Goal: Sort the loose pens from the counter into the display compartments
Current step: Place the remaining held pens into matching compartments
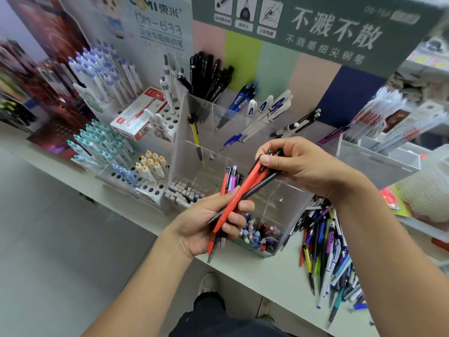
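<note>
Your left hand (213, 222) grips a bundle of red and black pens (239, 195) above the clear acrylic display (243, 147), while your right hand (295, 164) pinches their upper ends. The loose pens (325, 249) lie heaped on the counter (267, 273) under your right forearm.

Premises: stationery shop, retail counter. Evidence: clear acrylic multi-compartment pen display (245, 132) w/ stock sorted by type; white perforated pen rack (155, 188) holding rows of identical teal-capped pens (97, 144) & purple-capped white pens (102, 69); green printed header board w/ Chinese fountain-pen advert (328, 32); branded "DM-633" display card (160, 23); sealed red-and-white pen box (138, 115); packaged pens in side bin (388, 113); heap of loose mixed-colour pens (328, 251) on pale counter top (262, 271).
</note>
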Tool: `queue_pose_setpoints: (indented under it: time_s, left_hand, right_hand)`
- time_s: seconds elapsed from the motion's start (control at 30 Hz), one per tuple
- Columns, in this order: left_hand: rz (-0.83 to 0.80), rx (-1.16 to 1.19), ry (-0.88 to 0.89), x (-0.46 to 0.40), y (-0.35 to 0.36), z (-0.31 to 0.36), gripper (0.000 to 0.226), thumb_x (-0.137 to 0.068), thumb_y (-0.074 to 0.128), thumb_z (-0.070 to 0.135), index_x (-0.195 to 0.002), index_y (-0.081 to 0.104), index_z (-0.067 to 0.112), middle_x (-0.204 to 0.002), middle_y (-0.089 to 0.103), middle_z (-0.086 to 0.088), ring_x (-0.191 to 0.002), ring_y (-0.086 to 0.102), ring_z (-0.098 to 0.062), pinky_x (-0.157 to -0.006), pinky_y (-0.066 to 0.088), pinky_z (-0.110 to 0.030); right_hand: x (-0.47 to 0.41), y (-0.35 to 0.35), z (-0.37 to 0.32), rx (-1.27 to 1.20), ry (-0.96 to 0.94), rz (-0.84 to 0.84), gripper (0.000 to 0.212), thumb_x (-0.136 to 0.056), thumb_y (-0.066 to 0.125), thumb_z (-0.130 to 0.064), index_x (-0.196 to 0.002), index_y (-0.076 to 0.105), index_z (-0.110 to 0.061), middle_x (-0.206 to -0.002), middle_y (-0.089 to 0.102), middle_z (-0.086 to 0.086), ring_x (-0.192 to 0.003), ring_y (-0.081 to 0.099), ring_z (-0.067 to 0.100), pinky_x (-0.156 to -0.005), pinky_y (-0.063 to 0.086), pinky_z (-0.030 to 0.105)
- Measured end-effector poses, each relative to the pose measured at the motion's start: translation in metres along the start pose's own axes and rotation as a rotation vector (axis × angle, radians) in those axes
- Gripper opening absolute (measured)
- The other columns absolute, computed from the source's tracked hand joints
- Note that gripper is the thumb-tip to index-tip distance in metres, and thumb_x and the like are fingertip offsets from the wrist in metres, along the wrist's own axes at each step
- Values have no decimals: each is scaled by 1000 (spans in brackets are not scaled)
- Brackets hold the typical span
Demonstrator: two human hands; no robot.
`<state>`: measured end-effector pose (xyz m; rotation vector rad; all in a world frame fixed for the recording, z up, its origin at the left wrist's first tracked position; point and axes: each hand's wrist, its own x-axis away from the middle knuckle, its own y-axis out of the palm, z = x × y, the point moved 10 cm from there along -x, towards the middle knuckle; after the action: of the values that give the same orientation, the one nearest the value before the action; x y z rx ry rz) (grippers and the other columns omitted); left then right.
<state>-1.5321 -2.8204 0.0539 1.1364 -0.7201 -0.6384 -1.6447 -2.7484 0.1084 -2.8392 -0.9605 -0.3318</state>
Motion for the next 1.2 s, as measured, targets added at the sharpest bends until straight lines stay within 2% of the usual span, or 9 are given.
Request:
queue_pose_setpoints:
  time_s: [0.13,0.23,0.4,0.63,0.73,0.87,1.07,1.13,1.2]
  left_hand:
    - [1,-32,-1,2,-6,3,23,-100,61,14,-121,64,6,-91,55,-6,-55,52,-4,-43,45,-13]
    - [104,-157,42,8,-20,9,43,-95,67,14,-135,51,9,-87,52,-4,-45,41,2,-37,34,-10]
    - [273,-352,150,22,-38,27,32,-96,55,16,-123,69,9,-81,49,-1,-43,31,2,-35,26,-9]
    - [487,-406,261,37,-60,45,37,-93,56,16,-127,64,1,-77,47,0,-47,34,-4,-37,30,-13]
    - [555,-397,275,32,-59,45,35,-88,59,15,-121,63,3,-78,48,-1,-49,39,-6,-38,32,-15]
    - [598,-417,273,25,-54,43,21,-99,52,10,-118,58,5,-80,53,-4,-47,37,-8,-36,29,-16]
    - [524,-302,254,18,-42,35,31,-91,51,30,-109,61,7,-67,40,-2,-40,28,-6,-31,22,-16]
    - [520,-336,255,18,-39,34,36,-94,48,32,-110,66,5,-67,42,-3,-40,29,-6,-32,22,-16]
    - [519,-363,255,18,-36,32,40,-99,44,31,-111,71,4,-67,44,-3,-41,30,-6,-32,23,-16]
  right_hand:
    - [-4,-4,4,-18,19,4,13,-86,63,-17,-94,66,-8,-81,68,4,-85,65,23,-84,54,32]
    - [-1,-30,-3,9,-5,132,11,-85,66,-21,-91,70,-13,-83,67,5,-80,55,22,-69,46,23]
    - [19,-50,-31,250,-96,298,7,-94,65,-15,-95,70,-10,-78,60,12,-68,49,19,-61,43,23]
    - [73,-54,-62,622,-250,840,5,-98,64,-18,-98,66,-22,-74,59,-10,-59,50,0,-55,38,9]
    - [44,-34,-52,785,-209,807,5,-99,63,-19,-102,65,-15,-83,58,-6,-73,49,6,-64,34,9]
    - [1,-10,-31,891,-107,657,9,-102,56,-21,-104,58,-12,-96,55,-1,-88,49,17,-77,40,30]
    - [-6,7,1,962,50,560,20,-104,50,-21,-120,57,-10,-111,57,10,-96,58,32,-74,42,37]
    - [8,11,-11,1053,-21,604,29,-104,53,-25,-131,55,-14,-121,58,8,-101,59,28,-78,45,36]
    - [34,17,-33,1027,-209,734,26,-102,55,-26,-125,63,-14,-112,61,3,-95,58,19,-79,46,30]
